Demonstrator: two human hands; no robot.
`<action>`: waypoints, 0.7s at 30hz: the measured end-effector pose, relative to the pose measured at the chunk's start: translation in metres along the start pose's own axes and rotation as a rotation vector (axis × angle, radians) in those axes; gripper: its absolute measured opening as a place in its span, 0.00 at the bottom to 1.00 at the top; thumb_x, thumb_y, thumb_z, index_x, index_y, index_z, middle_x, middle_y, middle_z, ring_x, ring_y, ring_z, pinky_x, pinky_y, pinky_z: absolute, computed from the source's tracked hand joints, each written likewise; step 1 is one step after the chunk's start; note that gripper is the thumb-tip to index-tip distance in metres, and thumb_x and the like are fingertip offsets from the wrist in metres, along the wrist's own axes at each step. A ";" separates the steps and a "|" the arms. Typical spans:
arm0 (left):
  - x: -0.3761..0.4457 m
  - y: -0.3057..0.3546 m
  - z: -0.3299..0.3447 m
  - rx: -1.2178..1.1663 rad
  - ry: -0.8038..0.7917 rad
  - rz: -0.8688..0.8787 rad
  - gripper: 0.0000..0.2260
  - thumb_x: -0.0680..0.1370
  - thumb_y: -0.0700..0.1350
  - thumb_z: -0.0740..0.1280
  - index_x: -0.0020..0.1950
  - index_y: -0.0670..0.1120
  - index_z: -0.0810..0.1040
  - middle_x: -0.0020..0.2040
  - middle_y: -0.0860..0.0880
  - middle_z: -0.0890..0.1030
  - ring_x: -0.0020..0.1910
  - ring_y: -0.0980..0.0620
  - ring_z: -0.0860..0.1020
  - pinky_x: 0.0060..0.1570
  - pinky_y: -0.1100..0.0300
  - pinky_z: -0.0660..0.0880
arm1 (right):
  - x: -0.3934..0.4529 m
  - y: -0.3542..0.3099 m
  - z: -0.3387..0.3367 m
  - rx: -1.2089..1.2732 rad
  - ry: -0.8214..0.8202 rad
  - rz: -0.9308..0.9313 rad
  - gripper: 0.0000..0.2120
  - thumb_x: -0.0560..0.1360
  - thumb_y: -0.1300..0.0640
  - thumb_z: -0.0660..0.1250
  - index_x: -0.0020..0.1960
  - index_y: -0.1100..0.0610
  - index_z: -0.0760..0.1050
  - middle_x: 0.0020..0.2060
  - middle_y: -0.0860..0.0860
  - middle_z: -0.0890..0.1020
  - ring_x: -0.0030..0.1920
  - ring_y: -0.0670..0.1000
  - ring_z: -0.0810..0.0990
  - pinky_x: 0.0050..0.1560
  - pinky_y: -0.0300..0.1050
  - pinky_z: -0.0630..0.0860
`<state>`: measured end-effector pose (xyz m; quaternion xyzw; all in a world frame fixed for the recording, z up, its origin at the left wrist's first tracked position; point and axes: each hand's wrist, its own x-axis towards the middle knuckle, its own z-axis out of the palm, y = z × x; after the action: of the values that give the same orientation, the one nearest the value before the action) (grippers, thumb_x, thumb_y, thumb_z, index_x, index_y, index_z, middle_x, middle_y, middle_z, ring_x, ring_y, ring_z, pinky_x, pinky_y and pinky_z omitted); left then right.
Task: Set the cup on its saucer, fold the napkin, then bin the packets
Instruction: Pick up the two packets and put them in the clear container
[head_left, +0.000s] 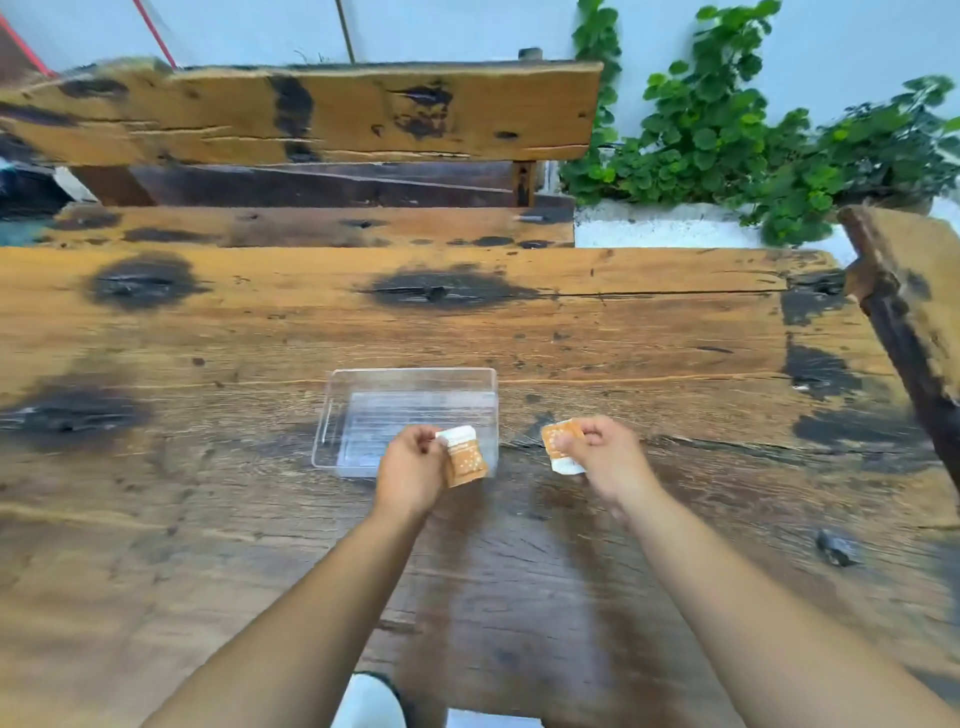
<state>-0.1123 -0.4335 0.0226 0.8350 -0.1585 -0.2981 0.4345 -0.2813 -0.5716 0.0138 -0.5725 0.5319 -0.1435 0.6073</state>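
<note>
A clear plastic bin (363, 395) sits on the wooden table (208, 493) in the middle, with nothing visible inside it. My left hand (410, 467) pinches an orange and white packet (464, 457) over the bin's near right corner. My right hand (605, 454) grips a second orange and white packet (558, 441) above the table, just right of the bin. No cup, saucer or napkin is in view.
A wooden bench (311, 114) stands beyond the table's far edge. Green plants (727, 135) grow behind a white ledge at the back right. Another wooden plank (914, 291) juts in at the right edge. A white object (369, 701) shows below the table's near edge.
</note>
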 end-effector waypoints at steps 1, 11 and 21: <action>0.010 -0.003 -0.024 0.013 0.035 0.001 0.04 0.78 0.41 0.63 0.46 0.44 0.77 0.38 0.43 0.82 0.35 0.47 0.76 0.40 0.53 0.74 | -0.002 -0.013 0.026 0.019 0.013 -0.022 0.11 0.74 0.61 0.70 0.55 0.60 0.76 0.46 0.57 0.82 0.44 0.53 0.79 0.38 0.46 0.76; 0.094 -0.022 -0.111 0.377 -0.025 0.075 0.20 0.79 0.47 0.62 0.69 0.41 0.66 0.61 0.40 0.78 0.57 0.41 0.76 0.53 0.53 0.71 | 0.011 -0.045 0.154 -0.412 0.254 -0.055 0.23 0.75 0.48 0.66 0.65 0.58 0.71 0.61 0.59 0.77 0.58 0.60 0.77 0.58 0.52 0.75; 0.017 -0.052 -0.127 1.061 -0.163 0.618 0.15 0.79 0.53 0.55 0.61 0.48 0.72 0.58 0.46 0.79 0.56 0.45 0.75 0.55 0.50 0.70 | -0.060 -0.004 0.118 -1.122 0.087 -0.395 0.18 0.78 0.45 0.56 0.60 0.55 0.72 0.55 0.54 0.78 0.57 0.56 0.76 0.59 0.52 0.70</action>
<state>-0.0180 -0.3326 0.0302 0.8272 -0.5525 -0.1019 0.0128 -0.2067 -0.4620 0.0201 -0.8874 0.4345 0.0258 0.1516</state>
